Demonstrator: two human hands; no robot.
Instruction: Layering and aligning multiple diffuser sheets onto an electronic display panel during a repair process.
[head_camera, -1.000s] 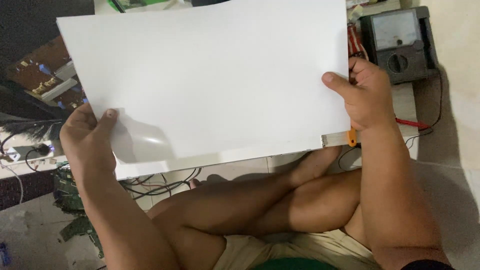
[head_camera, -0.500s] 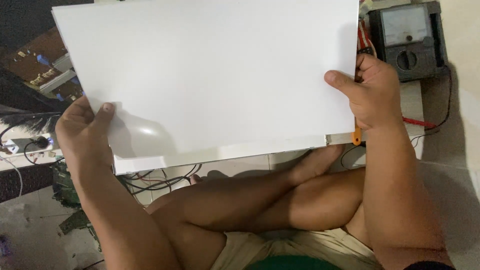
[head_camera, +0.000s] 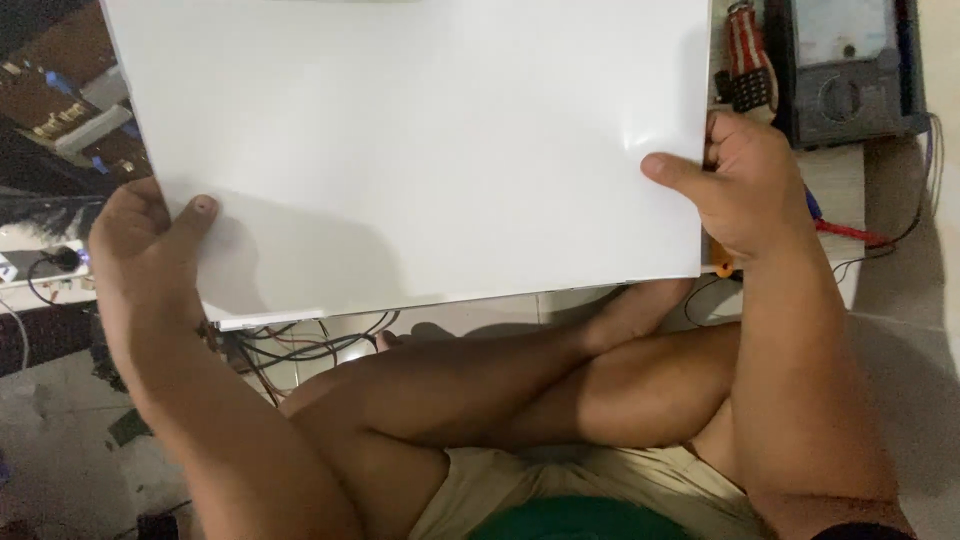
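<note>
White sheet (head_camera: 420, 150) — both hands (head_camera: 150, 250) at edges

A home electronics-repair corner on a tiled floor, worked at sitting cross-legged. An analog multimeter (head_camera: 848, 70) with a dial and needle window sits at upper right, red-handled pliers (head_camera: 745, 50) beside it, and a red test probe (head_camera: 850, 232) lies below. Tangled wires (head_camera: 290, 345) spread at left, near a power plug (head_camera: 62, 258) and stacked boards.
</note>
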